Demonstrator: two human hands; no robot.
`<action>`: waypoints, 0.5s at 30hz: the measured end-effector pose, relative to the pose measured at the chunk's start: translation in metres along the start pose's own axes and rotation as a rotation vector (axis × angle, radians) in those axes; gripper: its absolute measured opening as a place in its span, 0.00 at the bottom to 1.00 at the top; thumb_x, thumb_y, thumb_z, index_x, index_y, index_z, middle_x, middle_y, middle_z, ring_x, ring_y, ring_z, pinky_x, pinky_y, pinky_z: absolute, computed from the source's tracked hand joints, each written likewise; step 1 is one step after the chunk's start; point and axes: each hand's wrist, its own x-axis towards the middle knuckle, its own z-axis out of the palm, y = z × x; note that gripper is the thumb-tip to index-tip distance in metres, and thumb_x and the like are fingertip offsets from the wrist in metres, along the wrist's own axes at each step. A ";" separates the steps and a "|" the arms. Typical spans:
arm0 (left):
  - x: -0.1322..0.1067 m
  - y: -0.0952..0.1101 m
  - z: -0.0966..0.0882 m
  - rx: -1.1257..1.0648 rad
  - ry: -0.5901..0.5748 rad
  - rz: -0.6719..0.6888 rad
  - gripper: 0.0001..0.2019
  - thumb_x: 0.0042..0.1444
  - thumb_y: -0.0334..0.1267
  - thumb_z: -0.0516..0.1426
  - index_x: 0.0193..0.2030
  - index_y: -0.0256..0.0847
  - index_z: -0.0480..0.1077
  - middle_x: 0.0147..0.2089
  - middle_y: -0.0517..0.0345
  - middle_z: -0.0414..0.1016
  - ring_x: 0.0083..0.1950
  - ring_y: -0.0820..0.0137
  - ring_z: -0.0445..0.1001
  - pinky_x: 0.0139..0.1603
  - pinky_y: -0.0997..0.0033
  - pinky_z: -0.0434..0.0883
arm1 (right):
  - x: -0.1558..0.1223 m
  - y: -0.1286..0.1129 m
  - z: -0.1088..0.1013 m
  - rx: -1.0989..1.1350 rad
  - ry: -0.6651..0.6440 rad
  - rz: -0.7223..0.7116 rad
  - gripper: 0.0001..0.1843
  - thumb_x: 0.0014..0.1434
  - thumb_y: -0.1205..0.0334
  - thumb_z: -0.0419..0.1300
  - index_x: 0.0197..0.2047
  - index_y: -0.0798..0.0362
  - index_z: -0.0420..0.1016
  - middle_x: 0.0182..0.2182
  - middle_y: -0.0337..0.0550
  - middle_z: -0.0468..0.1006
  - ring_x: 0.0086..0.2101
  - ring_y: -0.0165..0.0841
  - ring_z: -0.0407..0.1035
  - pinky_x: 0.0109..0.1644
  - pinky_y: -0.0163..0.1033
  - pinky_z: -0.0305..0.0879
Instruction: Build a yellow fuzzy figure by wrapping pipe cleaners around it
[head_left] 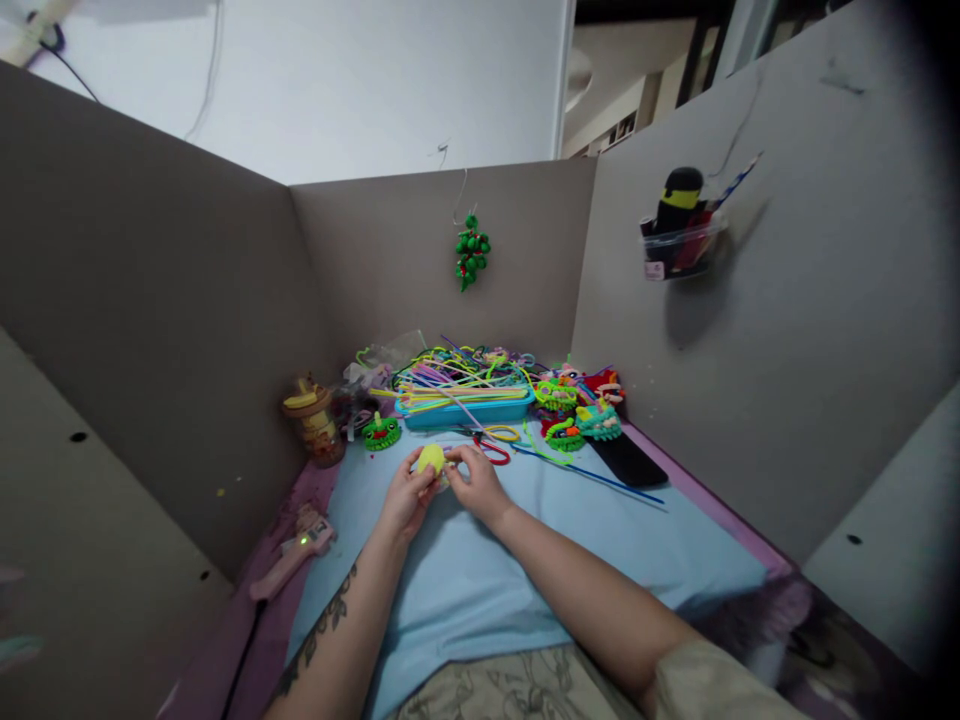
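At the far left of the tabletop (675, 570), on the pink edge strip, lies a pink glue gun (294, 558) with a small green light showing, its cord trailing toward the near edge. Behind it, close to the left cardboard wall (150, 330), stands a small jar (316, 425) with a yellow-and-brown top. Just right of the jar sits a green coiled ornament (382, 432) with a red centre. The left hand (405, 497), forearm tattooed, comes up over the pale blue cloth (465, 590) and closes its fingertips on the left side of a small yellow-green ball (431, 458), which sits low over the cloth near its far edge, between the two hands. The right hand (478, 484) meets it from the other side, fingers curled and pinching at the ball's right edge; what exactly lies under those fingertips is too small to tell. Beyond the hands, a blue tray (469, 410) carries a heap of pipe cleaners (457, 375) in yellow, green, purple and blue. Red-handled scissors (491, 448) lie just in front of the tray, beside the right hand. Above, a green beaded ornament (472, 250) hangs on a hook from the back wall. Further right, several coiled green and teal pieces (585, 425) cluster near a dark flat object (628, 460), and a long blue pipe cleaner (592, 475) stretches across the cloth. On the right wall a clear holder (682, 250) contains a black-and-yellow tool.
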 end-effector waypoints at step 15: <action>0.002 -0.009 0.003 0.215 0.085 0.287 0.33 0.38 0.37 0.68 0.51 0.37 0.60 0.37 0.53 0.76 0.34 0.69 0.76 0.36 0.71 0.73 | -0.002 -0.001 0.005 0.126 -0.044 -0.053 0.08 0.53 0.73 0.53 0.28 0.51 0.70 0.28 0.41 0.71 0.34 0.35 0.66 0.39 0.39 0.64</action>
